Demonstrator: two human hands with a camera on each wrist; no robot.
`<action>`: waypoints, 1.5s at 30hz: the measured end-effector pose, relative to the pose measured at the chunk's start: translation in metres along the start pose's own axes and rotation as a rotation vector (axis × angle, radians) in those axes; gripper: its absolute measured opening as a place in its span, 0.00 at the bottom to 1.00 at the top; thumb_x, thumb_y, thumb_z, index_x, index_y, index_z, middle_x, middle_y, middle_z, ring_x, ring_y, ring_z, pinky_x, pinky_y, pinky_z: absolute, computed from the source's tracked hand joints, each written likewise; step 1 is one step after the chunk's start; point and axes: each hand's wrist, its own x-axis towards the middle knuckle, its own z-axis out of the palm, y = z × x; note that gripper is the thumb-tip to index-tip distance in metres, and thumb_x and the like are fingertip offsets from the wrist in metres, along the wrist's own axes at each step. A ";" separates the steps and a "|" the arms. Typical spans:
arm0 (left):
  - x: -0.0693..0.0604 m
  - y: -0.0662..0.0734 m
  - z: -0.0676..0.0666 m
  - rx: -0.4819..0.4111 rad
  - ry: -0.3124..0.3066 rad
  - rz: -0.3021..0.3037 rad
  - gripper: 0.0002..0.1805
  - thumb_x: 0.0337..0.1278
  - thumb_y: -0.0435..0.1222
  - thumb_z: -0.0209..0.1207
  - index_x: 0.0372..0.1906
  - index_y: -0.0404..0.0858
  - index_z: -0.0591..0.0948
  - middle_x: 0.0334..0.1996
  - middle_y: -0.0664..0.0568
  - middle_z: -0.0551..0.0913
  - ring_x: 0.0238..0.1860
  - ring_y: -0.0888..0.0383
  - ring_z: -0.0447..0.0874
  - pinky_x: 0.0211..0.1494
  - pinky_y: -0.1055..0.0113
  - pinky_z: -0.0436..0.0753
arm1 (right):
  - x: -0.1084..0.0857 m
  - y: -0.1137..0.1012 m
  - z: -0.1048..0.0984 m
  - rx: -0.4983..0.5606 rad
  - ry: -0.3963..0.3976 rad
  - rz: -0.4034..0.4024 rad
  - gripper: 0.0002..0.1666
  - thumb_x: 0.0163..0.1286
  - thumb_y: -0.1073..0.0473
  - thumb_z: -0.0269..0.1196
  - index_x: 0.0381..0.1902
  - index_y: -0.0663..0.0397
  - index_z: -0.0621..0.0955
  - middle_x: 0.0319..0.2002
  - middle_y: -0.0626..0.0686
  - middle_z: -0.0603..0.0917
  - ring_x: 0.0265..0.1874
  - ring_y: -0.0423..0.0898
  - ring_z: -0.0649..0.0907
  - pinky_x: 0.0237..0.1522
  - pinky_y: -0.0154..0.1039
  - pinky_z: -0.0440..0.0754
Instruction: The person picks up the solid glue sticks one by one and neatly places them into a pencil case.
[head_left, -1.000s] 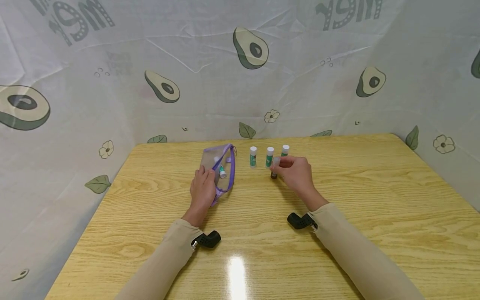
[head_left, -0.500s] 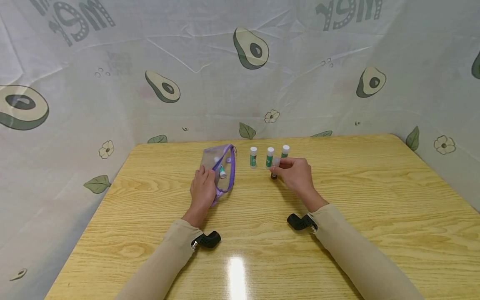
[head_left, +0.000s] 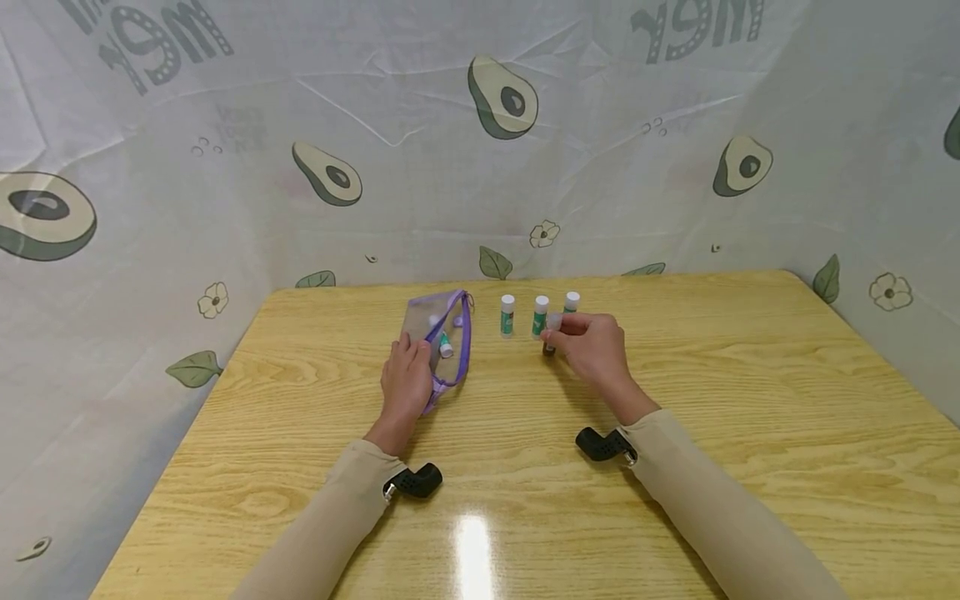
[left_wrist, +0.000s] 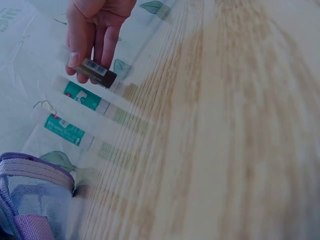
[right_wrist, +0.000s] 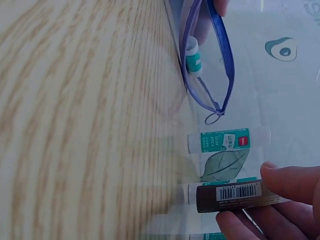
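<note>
My right hand point(head_left: 595, 348) pinches a dark brown tube point(right_wrist: 230, 196) between thumb and fingers. It has a pale translucent cap and a barcode label, and stands upright just off the table. Behind it are three upright green-and-white glue sticks, a left one point(head_left: 507, 317), a middle one point(head_left: 540, 318) and a right one point(head_left: 572, 300), which my fingers partly cover. On the left, my left hand point(head_left: 407, 379) holds the upper edge of a purple-trimmed mesh pouch point(head_left: 464, 350), its mouth facing right. A glue stick point(right_wrist: 193, 57) lies inside; other contents are unclear through the mesh.
The wooden table point(head_left: 495, 450) is glossy, with a bright reflection near the front. A hanging sheet point(head_left: 420, 200) with avocado prints stands along the back and sides. Black wrist mounts stick out from the left sleeve point(head_left: 330, 508) and right sleeve point(head_left: 712, 492).
The brown tube has risen very slightly in my right hand. My left hand and the pouch stay in place; the head view has shifted a touch.
</note>
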 end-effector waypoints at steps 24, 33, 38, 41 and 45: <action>0.000 -0.001 0.001 -0.003 0.006 0.002 0.33 0.85 0.47 0.32 0.81 0.33 0.64 0.86 0.37 0.50 0.88 0.36 0.40 0.89 0.37 0.40 | 0.004 -0.025 -0.018 0.132 0.002 -0.048 0.24 0.76 0.53 0.69 0.65 0.57 0.85 0.60 0.61 0.89 0.63 0.54 0.86 0.59 0.46 0.85; -0.002 0.000 0.000 -0.008 0.004 0.000 0.34 0.86 0.46 0.32 0.81 0.31 0.64 0.86 0.37 0.50 0.88 0.36 0.40 0.89 0.38 0.40 | 0.003 -0.035 -0.020 0.170 0.021 -0.099 0.22 0.77 0.56 0.67 0.64 0.58 0.85 0.60 0.60 0.89 0.65 0.52 0.84 0.51 0.36 0.78; -0.001 -0.001 0.001 -0.009 0.009 -0.004 0.34 0.85 0.47 0.32 0.81 0.32 0.64 0.86 0.37 0.50 0.88 0.36 0.40 0.89 0.38 0.40 | 0.001 -0.043 -0.021 0.181 0.026 -0.123 0.21 0.79 0.58 0.65 0.65 0.59 0.85 0.61 0.60 0.89 0.66 0.52 0.84 0.59 0.41 0.81; -0.001 -0.001 0.001 -0.011 0.005 -0.003 0.34 0.85 0.47 0.32 0.81 0.32 0.65 0.86 0.37 0.50 0.88 0.36 0.40 0.89 0.38 0.40 | -0.001 -0.046 -0.022 0.180 0.028 -0.136 0.22 0.79 0.58 0.65 0.67 0.60 0.83 0.62 0.61 0.88 0.68 0.53 0.84 0.69 0.48 0.82; -0.002 0.000 0.002 -0.004 0.004 -0.001 0.34 0.85 0.47 0.31 0.81 0.32 0.65 0.86 0.37 0.50 0.88 0.36 0.40 0.89 0.37 0.40 | -0.001 -0.047 -0.024 0.191 0.030 -0.157 0.25 0.79 0.59 0.64 0.70 0.61 0.81 0.63 0.62 0.87 0.70 0.54 0.82 0.73 0.52 0.79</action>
